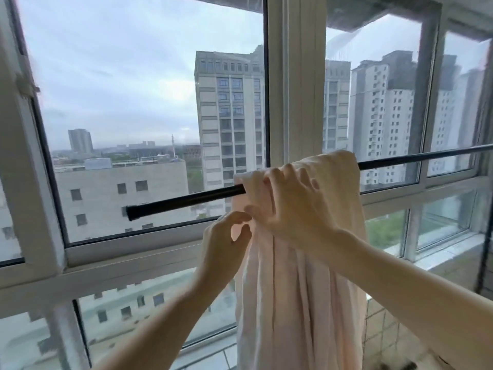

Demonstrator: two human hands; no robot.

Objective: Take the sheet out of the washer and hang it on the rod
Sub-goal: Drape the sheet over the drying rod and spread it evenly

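Observation:
A pale pink sheet [298,303] is draped in bunched folds over a black rod [184,200] that runs across the window from lower left to upper right. My right hand [290,206] lies on top of the sheet at the rod, fingers curled into the cloth. Just below the rod, my left hand [224,244] pinches the sheet's left edge between thumb and fingers. The rod's left end stands free at a black cap. The washer is not in view.
Large white-framed windows [296,84] stand right behind the rod, with tall buildings outside. A tiled ledge [381,324] runs at the lower right. A dark vertical pole [484,263] stands at the far right edge.

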